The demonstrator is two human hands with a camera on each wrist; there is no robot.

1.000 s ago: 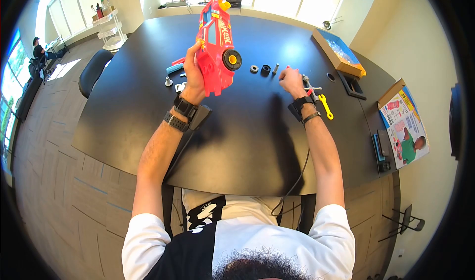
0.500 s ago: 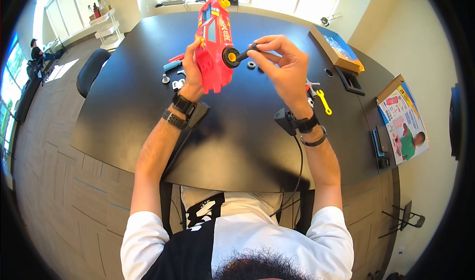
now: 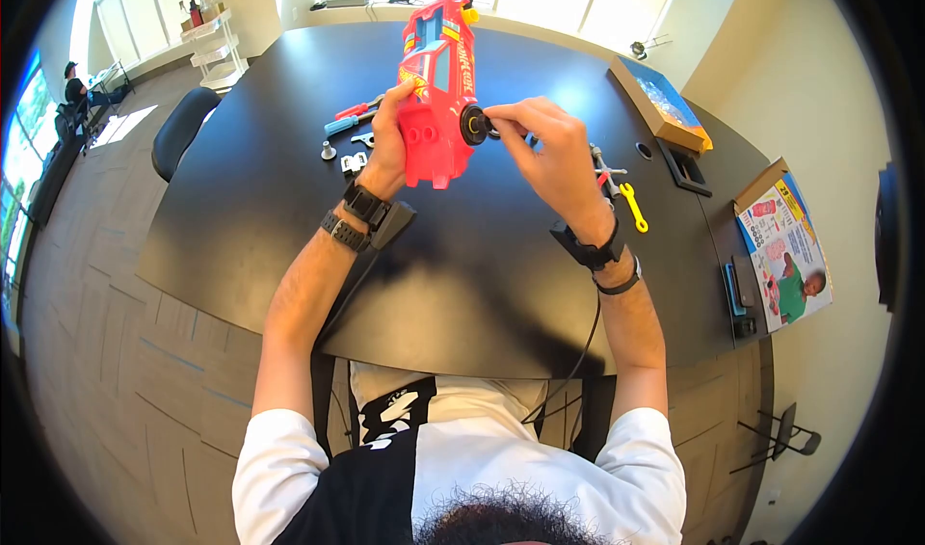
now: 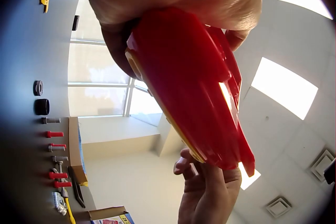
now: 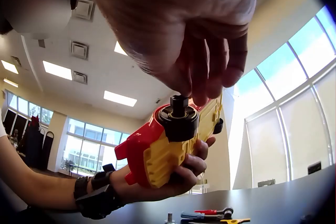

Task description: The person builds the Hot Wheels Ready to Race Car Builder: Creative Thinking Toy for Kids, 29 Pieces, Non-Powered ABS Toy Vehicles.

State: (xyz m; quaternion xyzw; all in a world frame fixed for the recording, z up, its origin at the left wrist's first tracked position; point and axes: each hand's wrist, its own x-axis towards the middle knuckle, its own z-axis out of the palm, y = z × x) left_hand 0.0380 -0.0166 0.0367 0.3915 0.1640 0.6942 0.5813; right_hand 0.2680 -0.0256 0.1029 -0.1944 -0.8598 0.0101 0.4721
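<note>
Above the dark table [image 3: 462, 285], the left hand [image 3: 388, 150] grips the red car [image 3: 424, 135], long axis near twelve-to-six; the right hand [image 3: 554, 155] pinches a black bolt [image 5: 179, 106], wheel [image 3: 472, 126] at that hand's nine o'clock.

office-like room: carpet tiles [image 3: 173, 381], ceiling lights [image 4: 284, 88]

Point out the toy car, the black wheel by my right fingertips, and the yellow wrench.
Toy car [image 3: 439, 102], head view: middle of its red body.
Black wheel [image 5: 182, 130], right wrist view: its tread.
Yellow wrench [image 3: 633, 206], head view: middle of its handle.
</note>
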